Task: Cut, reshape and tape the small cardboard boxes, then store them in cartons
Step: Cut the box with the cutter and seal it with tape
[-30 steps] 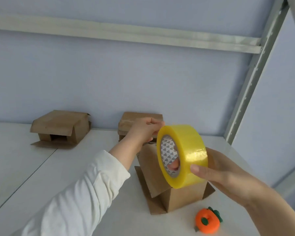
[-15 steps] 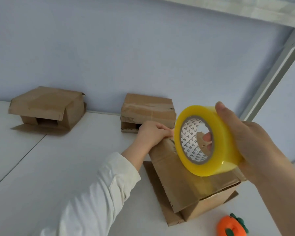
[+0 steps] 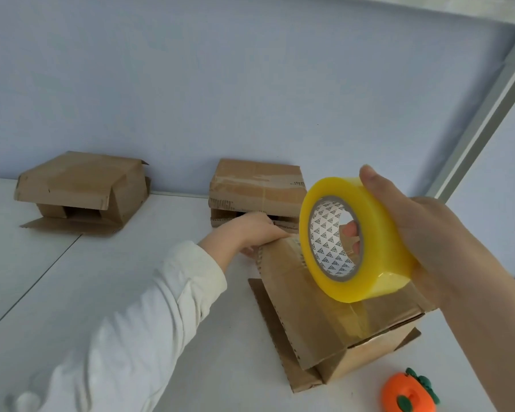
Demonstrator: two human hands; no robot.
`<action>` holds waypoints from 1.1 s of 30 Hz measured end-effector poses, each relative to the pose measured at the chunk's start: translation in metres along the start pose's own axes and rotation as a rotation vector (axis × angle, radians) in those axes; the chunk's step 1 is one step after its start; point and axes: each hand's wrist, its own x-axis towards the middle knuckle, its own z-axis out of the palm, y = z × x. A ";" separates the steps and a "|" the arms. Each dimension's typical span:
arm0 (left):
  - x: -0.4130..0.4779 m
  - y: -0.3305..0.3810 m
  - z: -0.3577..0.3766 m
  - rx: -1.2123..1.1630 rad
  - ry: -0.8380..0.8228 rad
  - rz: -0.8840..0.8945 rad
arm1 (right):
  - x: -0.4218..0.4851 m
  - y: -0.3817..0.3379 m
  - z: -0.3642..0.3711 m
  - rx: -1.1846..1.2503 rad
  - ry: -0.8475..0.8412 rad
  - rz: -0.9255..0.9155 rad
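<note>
A small brown cardboard box stands on the white table in front of me, its top flaps folded down. My right hand grips a yellow roll of tape just above the box's top, thumb over the rim and fingers through the core. A clear strip of tape runs from the roll down onto the box's top. My left hand, in a white sleeve, rests on the far edge of the box's top flap; its fingertips are hidden behind the flap.
Two more cardboard boxes stand against the back wall: one at the left with open flaps, one in the middle behind my left hand. An orange carrot-shaped cutter lies at the table's front right. A metal shelf post rises at the right.
The right hand has turned the tape roll and brought it lower and closer to the box's top. The left hand has dropped from the roll onto the box's far flap edge.
</note>
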 end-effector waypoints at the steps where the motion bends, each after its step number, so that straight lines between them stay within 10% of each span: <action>1: 0.000 -0.001 0.000 0.014 0.117 0.074 | 0.001 0.000 -0.001 0.000 0.004 0.005; 4: -0.008 0.002 0.001 -0.209 0.271 0.287 | 0.008 0.002 -0.002 0.028 0.004 -0.002; 9: -0.017 0.010 0.019 0.056 0.131 0.287 | 0.020 0.006 -0.006 0.070 -0.064 -0.013; 16: -0.015 0.011 0.019 0.044 0.179 0.237 | 0.008 0.056 -0.019 0.201 -0.510 -0.282; 33: -0.039 0.026 0.047 0.008 0.145 0.203 | -0.028 0.067 0.003 0.420 0.020 -0.398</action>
